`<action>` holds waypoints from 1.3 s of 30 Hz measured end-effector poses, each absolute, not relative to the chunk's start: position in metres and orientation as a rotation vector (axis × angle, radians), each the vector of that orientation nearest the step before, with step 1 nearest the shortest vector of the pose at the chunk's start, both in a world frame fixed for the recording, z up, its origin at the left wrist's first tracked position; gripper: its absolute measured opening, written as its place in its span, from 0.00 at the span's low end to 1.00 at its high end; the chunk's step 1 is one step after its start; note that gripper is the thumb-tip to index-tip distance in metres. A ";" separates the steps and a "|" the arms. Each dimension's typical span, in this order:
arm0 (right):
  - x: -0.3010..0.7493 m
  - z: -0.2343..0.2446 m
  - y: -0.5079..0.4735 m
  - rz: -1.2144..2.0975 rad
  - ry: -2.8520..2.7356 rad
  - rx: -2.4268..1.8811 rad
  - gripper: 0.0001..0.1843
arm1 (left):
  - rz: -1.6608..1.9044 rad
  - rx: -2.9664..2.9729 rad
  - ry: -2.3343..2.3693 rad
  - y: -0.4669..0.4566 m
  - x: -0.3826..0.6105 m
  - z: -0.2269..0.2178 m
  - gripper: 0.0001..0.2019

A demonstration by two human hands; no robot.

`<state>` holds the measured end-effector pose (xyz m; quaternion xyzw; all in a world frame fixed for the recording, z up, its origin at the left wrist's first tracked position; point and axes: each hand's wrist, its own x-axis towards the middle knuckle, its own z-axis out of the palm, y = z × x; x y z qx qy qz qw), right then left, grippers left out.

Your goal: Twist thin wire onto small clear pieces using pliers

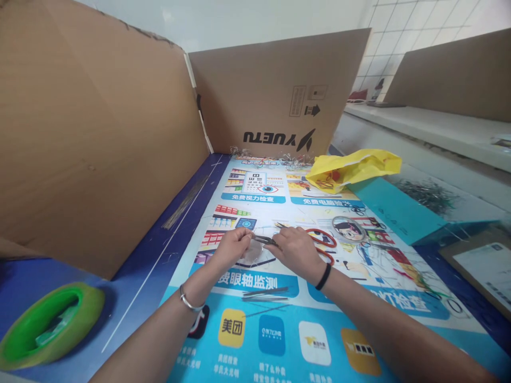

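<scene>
My left hand [235,246] is closed in a pinch on what looks like a thin wire, mostly hidden by the fingertips. My right hand [297,250] is wrapped round dark, slim-jawed pliers [263,240], their tip at the left fingertips. Red-orange handle loops [322,238] show just right of the right hand; whether they belong to the same tool I cannot tell. Beneath the hands lies a clear, roundish piece [253,255], partly covered. Several dark straight wire pieces [265,293] rest on the printed poster sheet [295,308] nearer to me.
Cardboard panels [275,90] wall the back and left. A green tape roll [82,314] sits front left. Thin rods [186,202] lie along the left. On the right are a yellow bag [367,162], a blue box [395,207] with wire scraps [427,197], and a round clear roll [349,229].
</scene>
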<state>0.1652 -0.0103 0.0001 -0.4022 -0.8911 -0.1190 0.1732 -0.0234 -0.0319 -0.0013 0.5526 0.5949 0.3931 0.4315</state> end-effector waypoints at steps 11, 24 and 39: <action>0.167 0.000 -0.011 -0.472 -2.462 -1.105 0.18 | 0.912 1.632 1.587 -0.033 -0.024 -0.002 0.10; 0.174 -0.001 -0.002 -0.283 -2.211 -1.012 0.18 | 0.973 1.620 1.537 -0.030 -0.028 -0.005 0.09; 0.177 0.006 -0.002 -0.517 -2.436 -0.873 0.18 | 0.972 1.392 1.389 -0.031 -0.023 -0.001 0.09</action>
